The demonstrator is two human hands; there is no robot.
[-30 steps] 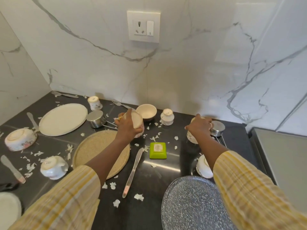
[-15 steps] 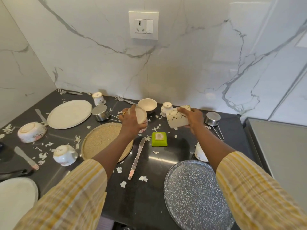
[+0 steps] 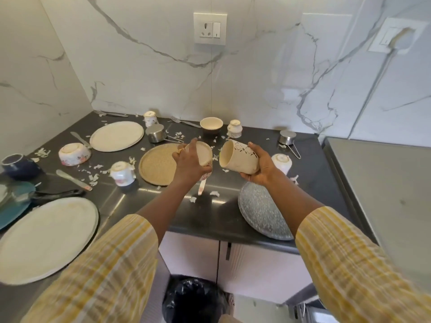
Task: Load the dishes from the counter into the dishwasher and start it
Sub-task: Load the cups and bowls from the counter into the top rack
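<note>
Holding a cup in each hand above the dark counter (image 3: 221,220), the person seems to be at the pick-up step of loading. Head view: the left hand (image 3: 187,166) has its fingers curled round a floral cup (image 3: 205,157), one round cream end turned toward the camera; whether that is rim or base I cannot tell. The right hand (image 3: 262,170) grips a cream mug (image 3: 238,157) from beneath, tipped on its side with its open mouth facing the left hand. The two cups are near each other but seem apart. Just under the right wrist lies a speckled plate (image 3: 261,213); just left of the left hand sits a tan plate (image 3: 156,164), and a knife (image 3: 201,187) pokes out below that hand. Lower down, between the forearms, stands a bin (image 3: 193,297) with a black liner. The dishwasher is not in view. To do this well, grip both firmly, hold the cups clear of one another so they do not knock, and seat each mouth down in the rack
</note>
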